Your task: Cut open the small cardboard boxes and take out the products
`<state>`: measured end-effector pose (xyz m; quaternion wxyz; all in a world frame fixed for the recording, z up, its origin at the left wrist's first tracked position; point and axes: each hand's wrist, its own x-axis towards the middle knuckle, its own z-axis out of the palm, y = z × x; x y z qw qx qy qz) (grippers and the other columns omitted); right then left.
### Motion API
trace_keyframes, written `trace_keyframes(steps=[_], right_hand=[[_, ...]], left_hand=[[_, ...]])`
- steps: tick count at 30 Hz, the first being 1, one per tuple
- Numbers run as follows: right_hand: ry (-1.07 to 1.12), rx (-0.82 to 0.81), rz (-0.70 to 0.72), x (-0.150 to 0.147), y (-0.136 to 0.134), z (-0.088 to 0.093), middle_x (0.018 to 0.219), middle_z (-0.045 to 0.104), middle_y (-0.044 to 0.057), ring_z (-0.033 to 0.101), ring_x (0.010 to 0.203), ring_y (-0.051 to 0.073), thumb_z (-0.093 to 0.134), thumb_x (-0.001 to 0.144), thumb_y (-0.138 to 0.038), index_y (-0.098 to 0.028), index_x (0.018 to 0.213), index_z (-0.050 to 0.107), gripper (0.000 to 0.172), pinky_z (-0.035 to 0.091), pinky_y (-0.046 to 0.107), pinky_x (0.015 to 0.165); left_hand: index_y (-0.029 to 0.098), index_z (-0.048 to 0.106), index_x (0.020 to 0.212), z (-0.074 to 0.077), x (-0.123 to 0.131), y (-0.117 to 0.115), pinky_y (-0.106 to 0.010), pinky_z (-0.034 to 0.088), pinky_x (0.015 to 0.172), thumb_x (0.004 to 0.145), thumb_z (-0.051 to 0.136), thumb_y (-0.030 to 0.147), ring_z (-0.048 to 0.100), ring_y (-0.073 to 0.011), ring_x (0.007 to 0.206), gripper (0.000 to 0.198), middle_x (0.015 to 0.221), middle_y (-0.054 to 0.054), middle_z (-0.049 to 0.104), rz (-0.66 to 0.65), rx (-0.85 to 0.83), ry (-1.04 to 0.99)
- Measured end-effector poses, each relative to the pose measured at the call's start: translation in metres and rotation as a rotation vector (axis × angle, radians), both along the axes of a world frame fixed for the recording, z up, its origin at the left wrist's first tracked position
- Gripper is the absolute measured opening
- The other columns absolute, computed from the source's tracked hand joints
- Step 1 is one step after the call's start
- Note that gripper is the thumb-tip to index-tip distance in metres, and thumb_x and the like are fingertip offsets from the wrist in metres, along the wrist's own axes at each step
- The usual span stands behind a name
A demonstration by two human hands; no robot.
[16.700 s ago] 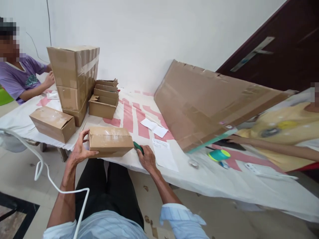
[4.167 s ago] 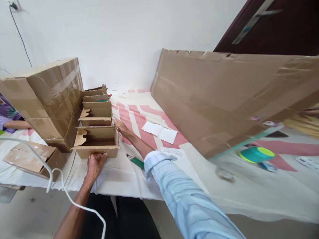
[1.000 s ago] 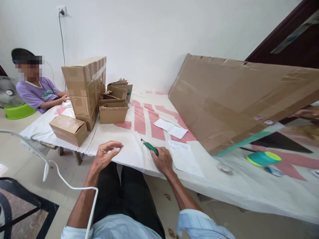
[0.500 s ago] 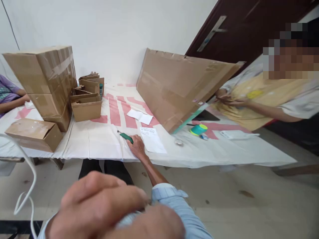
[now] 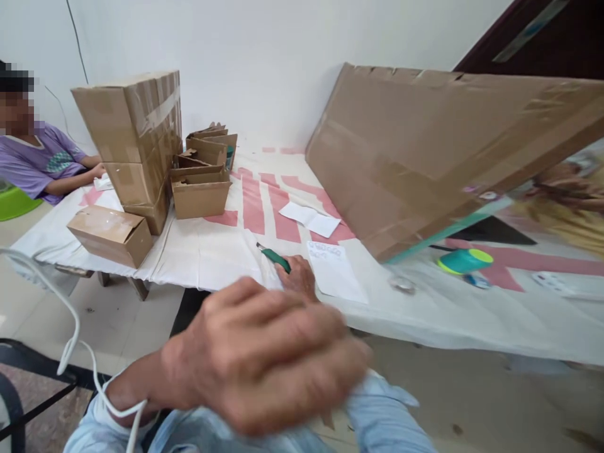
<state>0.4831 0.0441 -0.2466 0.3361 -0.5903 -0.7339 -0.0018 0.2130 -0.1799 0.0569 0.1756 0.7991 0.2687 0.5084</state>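
Note:
My right hand (image 5: pixel 301 278) rests at the table's near edge, its fingers closed round a green utility knife (image 5: pixel 276 258). The knife's tip points away and to the left. Close to the camera is my left hand (image 5: pixel 264 355), raised and slightly blurred. Its fingers are bent and pressed together, with the palm side hidden, so what they hold, if anything, does not show. Just right of my right hand lies a white sheet with handwriting (image 5: pixel 337 274). Beyond it is a folded white paper (image 5: pixel 310 219).
Stacked cartons (image 5: pixel 136 138), a small closed box (image 5: pixel 111 234) and open boxes (image 5: pixel 201 196) stand left. A large cardboard panel (image 5: pixel 425 145) leans at right, near a teal-yellow cylinder (image 5: pixel 465 260). A white cable (image 5: pixel 70 314) hangs left. Co-workers sit at both sides.
The view has swung left, so the table's things appear farther right. My left hand shows more fully, wrist included. The knife stays in my right hand. A co-worker at left has come into view.

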Motion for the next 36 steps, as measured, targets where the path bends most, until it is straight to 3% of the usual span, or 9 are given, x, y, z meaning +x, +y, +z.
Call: trace_keyframes(steps=[3,7,9,12,17,25,30,33,36], right_hand=[[-0.008,0.003,-0.001,0.000,0.002,-0.001,0.101,0.066,0.016,0.055,0.097,0.032,0.054,0.097,-0.036,-0.021,0.105,0.070,0.024,0.046,0.045,0.090],[-0.027,-0.014,-0.026,-0.003,0.005,-0.001,0.100,0.066,0.013,0.055,0.097,0.031,0.056,0.095,-0.036,-0.020,0.104,0.070,0.023,0.046,0.044,0.092],[-0.028,-0.016,-0.037,-0.005,0.005,0.002,0.100,0.066,0.013,0.055,0.097,0.031,0.056,0.095,-0.034,-0.020,0.103,0.071,0.022,0.046,0.043,0.092],[-0.027,-0.020,-0.048,-0.008,0.005,0.007,0.101,0.067,0.014,0.056,0.099,0.031,0.057,0.096,-0.033,-0.019,0.105,0.072,0.022,0.045,0.042,0.091],[-0.025,-0.036,-0.051,-0.008,0.006,0.010,0.102,0.067,0.014,0.055,0.100,0.032,0.057,0.096,-0.030,-0.019,0.106,0.072,0.020,0.044,0.042,0.092],[-0.046,-0.047,-0.056,-0.008,0.011,0.009,0.103,0.068,0.014,0.055,0.101,0.032,0.057,0.097,-0.031,-0.019,0.108,0.072,0.022,0.044,0.042,0.093],[-0.046,-0.045,-0.069,-0.010,0.012,0.009,0.104,0.068,0.014,0.056,0.101,0.031,0.060,0.097,-0.030,-0.018,0.108,0.072,0.021,0.045,0.041,0.093],[-0.043,-0.041,-0.071,-0.011,0.012,0.011,0.104,0.069,0.014,0.057,0.100,0.031,0.060,0.096,-0.030,-0.018,0.107,0.072,0.020,0.045,0.041,0.091],[-0.030,-0.039,-0.065,-0.011,0.011,0.012,0.102,0.069,0.014,0.057,0.098,0.031,0.059,0.096,-0.030,-0.018,0.106,0.072,0.020,0.045,0.041,0.089]], left_hand=[[0.025,0.069,0.133,-0.012,-0.032,0.046,-0.049,0.057,0.104,0.099,0.066,0.020,0.072,-0.0318,0.126,0.034,0.134,-0.014,0.077,0.166,0.186,0.415],[0.023,0.051,0.157,-0.027,-0.108,0.105,-0.063,0.042,0.121,0.083,0.085,0.022,0.042,-0.0420,0.158,0.081,0.166,-0.019,0.052,0.374,-0.050,0.867],[0.024,0.041,0.164,-0.028,-0.150,0.127,-0.069,0.036,0.124,0.073,0.092,0.022,0.033,-0.0457,0.162,0.105,0.172,-0.021,0.042,0.476,-0.188,0.982],[0.029,0.033,0.168,-0.026,-0.204,0.152,-0.071,0.035,0.123,0.067,0.091,0.024,0.034,-0.0464,0.161,0.117,0.175,-0.020,0.037,0.581,-0.332,1.090],[0.032,0.033,0.168,-0.026,-0.254,0.175,-0.082,0.033,0.117,0.061,0.089,0.025,0.034,-0.0527,0.159,0.121,0.174,-0.023,0.037,0.608,-0.466,1.204],[0.023,0.046,0.160,-0.033,-0.262,0.178,-0.076,0.040,0.115,0.066,0.085,0.028,0.041,-0.0514,0.153,0.102,0.170,-0.019,0.046,0.598,-0.371,1.228],[0.024,0.052,0.156,-0.036,-0.258,0.182,-0.062,0.045,0.117,0.062,0.084,0.029,0.052,-0.0466,0.146,0.099,0.162,-0.018,0.053,0.604,-0.368,1.221],[0.023,0.051,0.158,-0.042,-0.233,0.183,-0.054,0.046,0.115,0.065,0.084,0.035,0.058,-0.0424,0.140,0.099,0.157,-0.018,0.056,0.500,-0.340,1.146],[0.024,0.052,0.157,-0.055,-0.184,0.180,-0.054,0.042,0.117,0.069,0.085,0.038,0.057,-0.0418,0.140,0.095,0.153,-0.017,0.058,0.420,-0.234,1.057]])
